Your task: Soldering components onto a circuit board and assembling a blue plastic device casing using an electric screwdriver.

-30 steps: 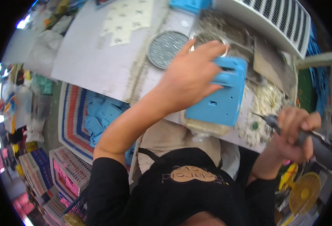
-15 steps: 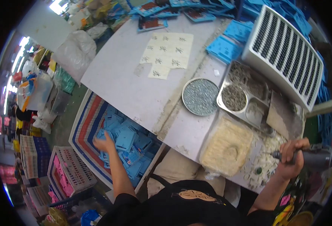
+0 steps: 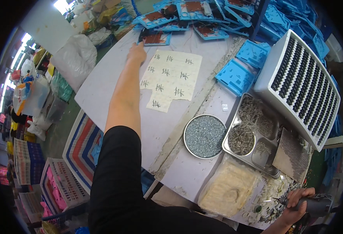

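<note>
My left arm stretches across the table, and my left hand (image 3: 136, 54) is at the near left corner of a blue plastic panel (image 3: 154, 38) with a brown board in it. The fingers look apart at that corner, partly hidden, with no firm grip showing. At the lower right, my right hand (image 3: 297, 199) is wrapped round a dark grey electric screwdriver (image 3: 317, 205), its bit pointing left. Below its bit lie scattered small pale and dark parts (image 3: 265, 201). Beside them is a plastic-wrapped yellowish block (image 3: 228, 187).
A round tin (image 3: 205, 136) of small screws stands beside a steel compartment tray (image 3: 253, 156). Behind are a white box (image 3: 265, 85) with rows of black parts and blue plastic panels (image 3: 235, 77). A marked paper sheet (image 3: 173, 76) lies mid-table. A striped bin (image 3: 78, 146) stands left.
My left hand has left the striped bin of blue pieces and reached forward to the far blue panel. The view has shifted. My right hand still holds the screwdriver.
</note>
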The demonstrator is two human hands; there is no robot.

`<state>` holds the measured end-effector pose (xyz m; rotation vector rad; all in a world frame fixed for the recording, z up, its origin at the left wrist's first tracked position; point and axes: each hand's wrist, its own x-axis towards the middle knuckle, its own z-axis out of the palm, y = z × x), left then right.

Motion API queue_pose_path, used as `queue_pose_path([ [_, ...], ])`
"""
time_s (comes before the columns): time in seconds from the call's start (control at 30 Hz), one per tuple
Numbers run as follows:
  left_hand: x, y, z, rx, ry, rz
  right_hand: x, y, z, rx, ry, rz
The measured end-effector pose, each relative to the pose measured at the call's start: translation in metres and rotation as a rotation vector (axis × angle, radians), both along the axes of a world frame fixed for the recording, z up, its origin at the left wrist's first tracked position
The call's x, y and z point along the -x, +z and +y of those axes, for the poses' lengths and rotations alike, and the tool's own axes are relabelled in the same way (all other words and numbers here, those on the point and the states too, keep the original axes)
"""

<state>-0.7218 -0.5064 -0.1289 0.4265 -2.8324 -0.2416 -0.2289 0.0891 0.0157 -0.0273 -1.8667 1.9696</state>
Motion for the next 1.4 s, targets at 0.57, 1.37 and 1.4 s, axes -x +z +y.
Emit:
queue_pose_path([
  [0.57, -0.184, 0.054, -0.019, -0.021, -0.295, 0.258, -0.011, 0.000, 0.010, 0.004, 0.139, 0.102],
  [1.37, -0.411, 0.041, 0.250, -0.745, -1.284, 0.041, -0.039, -0.098, -0.084, 0.022, 0.141, -0.404],
  [1.4, -0.407, 0.032, 0.256, -0.717, -1.296, 0.028, -0.042, -0.101, -0.078, -0.152, 0.086, -0.380],
])
